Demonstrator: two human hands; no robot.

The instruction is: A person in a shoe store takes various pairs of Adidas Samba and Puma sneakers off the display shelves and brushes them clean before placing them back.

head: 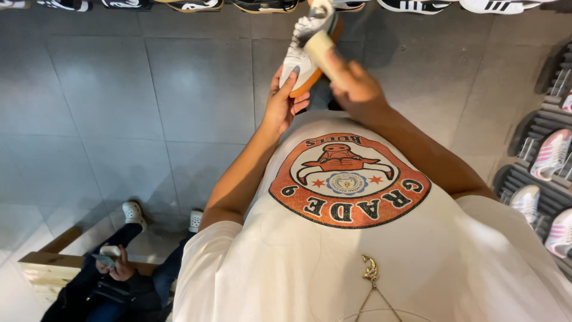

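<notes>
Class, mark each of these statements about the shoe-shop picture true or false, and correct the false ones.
1. The left hand holds a white shoe with an orange sole. True.
2. The right hand is empty. False: it holds a pale brush or pad against the shoe.
3. The floor is grey tile. True.
4. Nobody else is in view. False: a seated person at lower left holds a phone.
</notes>
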